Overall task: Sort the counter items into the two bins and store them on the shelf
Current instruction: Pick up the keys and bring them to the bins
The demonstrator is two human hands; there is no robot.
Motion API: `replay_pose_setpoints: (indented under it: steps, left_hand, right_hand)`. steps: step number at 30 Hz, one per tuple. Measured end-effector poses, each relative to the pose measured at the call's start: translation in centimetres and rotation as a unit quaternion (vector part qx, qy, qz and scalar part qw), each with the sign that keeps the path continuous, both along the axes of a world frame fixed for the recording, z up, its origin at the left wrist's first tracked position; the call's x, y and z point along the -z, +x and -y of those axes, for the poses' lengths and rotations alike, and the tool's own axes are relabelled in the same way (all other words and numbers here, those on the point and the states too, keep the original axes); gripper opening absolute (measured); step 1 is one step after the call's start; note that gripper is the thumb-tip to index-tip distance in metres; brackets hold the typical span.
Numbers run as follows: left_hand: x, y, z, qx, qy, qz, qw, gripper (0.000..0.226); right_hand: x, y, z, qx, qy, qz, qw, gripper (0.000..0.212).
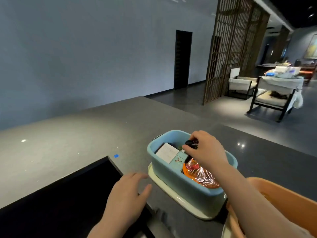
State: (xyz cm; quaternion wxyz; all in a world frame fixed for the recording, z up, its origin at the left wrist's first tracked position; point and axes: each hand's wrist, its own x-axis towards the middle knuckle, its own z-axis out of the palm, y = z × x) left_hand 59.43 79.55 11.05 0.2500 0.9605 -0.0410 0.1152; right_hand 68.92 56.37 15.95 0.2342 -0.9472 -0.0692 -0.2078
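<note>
Near the right end of the grey stone-look worktop, a rounded rectangular bin of pale blue plastic sits on a cream tray-like lid, its long side running diagonally toward the near edge. Over the bin's open top, a person's right hand curls its fingers around a small dark bottle with a glossy black cap, holding it just above the contents. Inside the bin lie a white flat carton, a pale teal box with a small printed mark beside it, and a round orange package wrapped in crinkled clear film at the nearer end. The person's left hand hovers above the worktop just left of the cream lid, fingers spread and relaxed, gripping nothing; whether it touches the surface cannot be told. An orange plastic bin with a smooth curved rim stands at the near right corner, partly hidden by the right forearm, touching or nearly touching the blue one. A black rectangular recess is cut into the worktop at the near left, with a small blue tape mark by its far corner. Beyond the worktop stand a brown lattice screen and dark-framed chairs with light cushions.
</note>
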Motion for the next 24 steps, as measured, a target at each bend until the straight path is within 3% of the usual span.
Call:
replay_pose_setpoints:
  steps: [9, 15, 21, 24]
  left_hand:
    - [0.3, 14.9, -0.9, 0.151, -0.046, 0.014, 0.987, 0.032]
    - [0.7, 23.4, -2.9, 0.254, -0.03, 0.012, 0.967, 0.041]
    - [2.5, 27.9, -2.5, 0.328, -0.025, -0.055, 0.943, 0.054]
    - [3.0, 28.9, -1.4, 0.357, -0.026, -0.075, 0.931, 0.059]
  right_hand:
    - [3.1, 10.7, -1.8, 0.111, 0.014, -0.038, 0.993, 0.017]
    - [5.3, 15.2, -3.8, 0.175, 0.008, -0.09, 0.98, 0.015]
    - [7.0, 14.4, -5.0, 0.217, 0.011, -0.193, 0.957, 0.018]
    - [6.1, 12.1, -4.7, 0.253, 0.041, -0.157, 0.954, 0.02]
